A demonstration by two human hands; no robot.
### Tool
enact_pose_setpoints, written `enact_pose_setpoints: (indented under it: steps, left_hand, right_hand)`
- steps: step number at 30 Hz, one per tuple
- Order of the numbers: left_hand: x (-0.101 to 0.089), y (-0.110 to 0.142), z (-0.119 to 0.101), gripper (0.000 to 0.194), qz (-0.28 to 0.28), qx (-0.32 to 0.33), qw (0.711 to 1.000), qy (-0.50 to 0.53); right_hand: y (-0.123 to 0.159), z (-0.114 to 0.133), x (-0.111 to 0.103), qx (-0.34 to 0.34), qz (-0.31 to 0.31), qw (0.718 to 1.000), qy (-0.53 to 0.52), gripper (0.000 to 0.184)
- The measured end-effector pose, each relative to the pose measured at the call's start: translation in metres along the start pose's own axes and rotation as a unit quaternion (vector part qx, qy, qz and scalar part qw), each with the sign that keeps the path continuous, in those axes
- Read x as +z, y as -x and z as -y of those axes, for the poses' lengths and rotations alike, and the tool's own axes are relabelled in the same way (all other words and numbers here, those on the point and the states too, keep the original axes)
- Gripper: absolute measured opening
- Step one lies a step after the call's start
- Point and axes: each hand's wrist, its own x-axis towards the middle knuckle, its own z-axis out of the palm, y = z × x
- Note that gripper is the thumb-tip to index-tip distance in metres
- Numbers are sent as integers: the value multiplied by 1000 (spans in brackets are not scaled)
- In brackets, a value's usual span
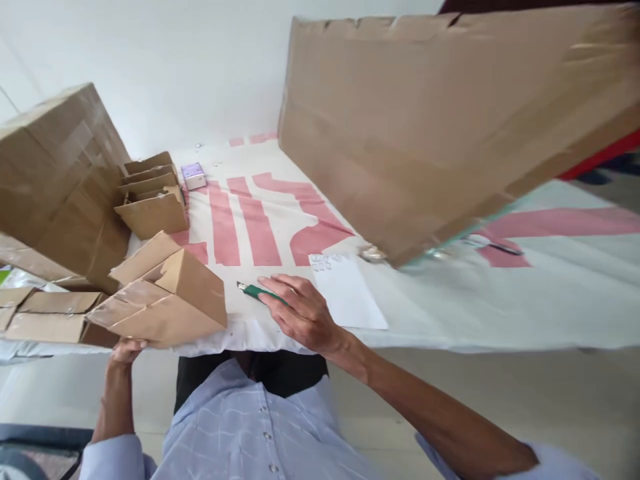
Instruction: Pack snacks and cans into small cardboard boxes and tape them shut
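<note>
My right hand (305,315) holds a green utility knife (259,291) just above the table, its metal tip pointing left. With its fingers under the near edge, my left hand (128,351) grips a small cardboard box (195,287) at the table's front edge. That box is tilted and its top flaps stand up. Most of the left fingers are hidden beneath it. A white sheet of paper (350,300) with small drawn shapes lies just right of my right hand.
Left stands a large carton (60,180), beside an open divided cardboard box (155,210) and a purple-and-white small box (193,176). A flattish low carton (47,320) lies at the front left. A big cardboard panel (430,120) leans over the right of the white-and-red cloth (480,307).
</note>
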Motion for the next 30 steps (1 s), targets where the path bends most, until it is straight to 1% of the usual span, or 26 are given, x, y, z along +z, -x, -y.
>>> enact_pose_setpoints:
  steps: [3,5,9,11,13,15,17,19,21,23,25,28,30]
  left_hand:
    - [3,2,1,74,-8,-28,999,34]
    - [4,4,-2,71,-5,-35,998,45]
    - [4,7,-21,65,14,-34,999,33]
    - [9,8,-35,70,28,-28,999,25]
    - [17,9,-47,88,55,1,998,27]
    - [27,8,-57,109,85,51,994,40]
    - [36,9,-64,120,108,110,987,35]
    - [41,11,-67,119,106,161,981,1]
    - [43,15,-67,114,95,204,973,-48]
    - [44,19,-66,112,86,224,968,-75]
    - [44,22,-65,113,87,233,965,-82]
    - [48,22,-62,117,98,241,963,-74]
    - [49,19,-59,118,99,234,965,-66]
  right_hand:
    - [-6,13,4,-2,-8,999,-42,33]
    - [-12,19,5,4,-18,997,-72,33]
    - [-28,25,-3,65,-29,986,-150,32]
    - [-36,24,-8,88,-26,979,-183,31]
    - [-45,23,-11,83,-1,973,-217,28]
    - [-54,23,-11,66,51,963,-255,27]
    - [-62,24,-8,51,116,952,-279,30]
    - [-71,24,-7,36,181,944,-275,32]
    - [-80,23,-7,20,243,936,-253,33]
    - [-90,20,-10,13,314,922,-224,31]
    - [-100,17,-13,18,380,906,-185,29]
    - [-113,18,-9,36,442,891,-91,26]
    - [-116,21,0,30,483,874,-37,30]
